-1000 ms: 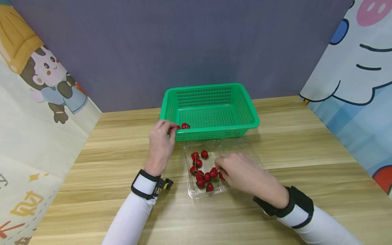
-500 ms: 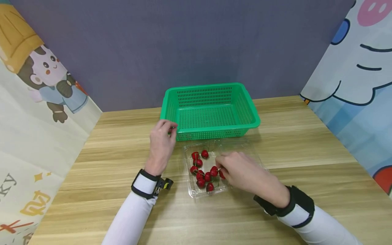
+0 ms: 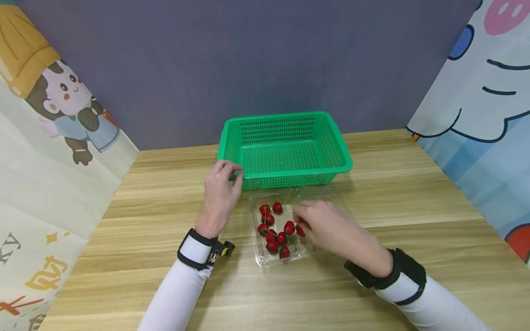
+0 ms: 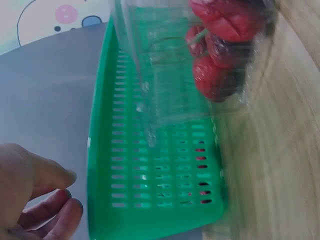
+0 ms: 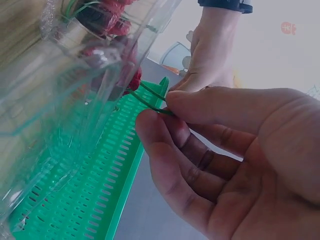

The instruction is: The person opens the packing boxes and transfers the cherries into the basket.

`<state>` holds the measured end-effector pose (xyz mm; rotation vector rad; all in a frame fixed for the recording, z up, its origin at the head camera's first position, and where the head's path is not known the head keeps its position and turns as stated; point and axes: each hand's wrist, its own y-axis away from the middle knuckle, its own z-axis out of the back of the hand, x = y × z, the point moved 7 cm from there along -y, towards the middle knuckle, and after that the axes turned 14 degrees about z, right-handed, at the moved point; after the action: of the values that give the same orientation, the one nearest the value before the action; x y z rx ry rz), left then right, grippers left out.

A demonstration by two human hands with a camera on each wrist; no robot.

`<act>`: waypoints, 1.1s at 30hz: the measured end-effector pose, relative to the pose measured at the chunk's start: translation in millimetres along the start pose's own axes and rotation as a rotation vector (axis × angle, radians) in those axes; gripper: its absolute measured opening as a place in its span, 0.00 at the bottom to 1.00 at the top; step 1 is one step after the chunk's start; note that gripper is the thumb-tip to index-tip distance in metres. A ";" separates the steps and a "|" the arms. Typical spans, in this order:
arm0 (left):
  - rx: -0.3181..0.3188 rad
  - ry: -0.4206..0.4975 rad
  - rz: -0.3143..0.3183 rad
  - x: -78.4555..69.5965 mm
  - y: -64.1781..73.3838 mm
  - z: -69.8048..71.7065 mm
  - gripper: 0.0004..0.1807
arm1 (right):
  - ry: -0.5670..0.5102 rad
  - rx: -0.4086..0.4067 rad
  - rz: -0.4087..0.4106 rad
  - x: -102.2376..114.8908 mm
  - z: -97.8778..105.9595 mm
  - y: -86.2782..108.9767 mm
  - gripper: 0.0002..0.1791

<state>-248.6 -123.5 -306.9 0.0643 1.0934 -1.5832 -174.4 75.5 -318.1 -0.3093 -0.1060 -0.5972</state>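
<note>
Several red cherries with green stems lie in a clear plastic clamshell box. At the box's right side my right hand pinches cherry stems between thumb and forefinger, as the right wrist view shows. The cherries on these stems are still at the box. My left hand is at the near left corner of a green slotted basket. Its thumb and fingers stand slightly apart, with nothing seen between them. Red spots show through the basket's slots in the left wrist view.
The box's clear lid lies folded out to the right, partly behind my right hand. A grey-purple panel rises behind the basket. Cartoon-printed sheets flank the wooden table on both sides.
The cherries seen in the basket beside my left fingers have dropped from sight behind its near rim. My left thumb and fingers have parted. My right hand has shifted only slightly.
</note>
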 end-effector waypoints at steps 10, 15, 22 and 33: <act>0.139 0.035 -0.108 -27.6 5.0 0.9 0.05 | -0.019 -0.084 -0.004 -8.4 11.2 -2.1 0.08; 0.327 0.020 -0.148 -39.4 12.7 -7.6 0.04 | -0.011 -0.126 0.006 -12.8 18.3 -2.5 0.08; 0.598 -0.059 -0.202 -51.3 27.3 -20.0 0.04 | -0.010 -0.178 -0.021 -21.6 28.0 -1.9 0.06; 0.969 -0.188 -0.265 -57.6 57.6 -37.7 0.08 | 0.013 -0.358 -0.040 -41.6 50.5 3.7 0.06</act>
<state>-201.4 -50.6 -329.8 0.4190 0.1138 -2.1834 -207.0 116.6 -279.0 -0.6515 0.0088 -0.6572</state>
